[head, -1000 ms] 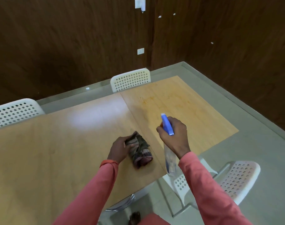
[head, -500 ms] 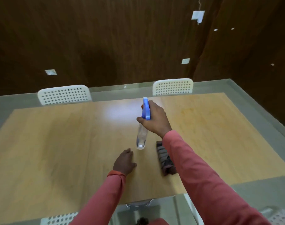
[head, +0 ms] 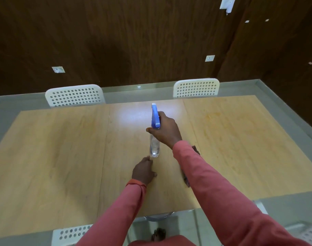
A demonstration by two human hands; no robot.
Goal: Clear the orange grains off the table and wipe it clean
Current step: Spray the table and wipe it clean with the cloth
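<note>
We note the table [head: 50, 157] surface bare across its whole left half and far right, open to a passing hand. Mid-table, the spray bottle [head: 154, 144] held by the right hand [head: 166, 133], the left hand [head: 143, 172] resting flat just below it, and the cloth [head: 196, 150] mostly hidden under the right sleeve [head: 213, 189] block the centre. Two white chairs [head: 75, 95] stand close along the far edge.

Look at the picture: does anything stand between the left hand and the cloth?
Yes. The right arm crosses over the cloth, hiding most of it, and it lies between the left hand and the cloth. The right hand holds the spray bottle just beyond the left hand. Nothing else on the table intervenes.
</note>
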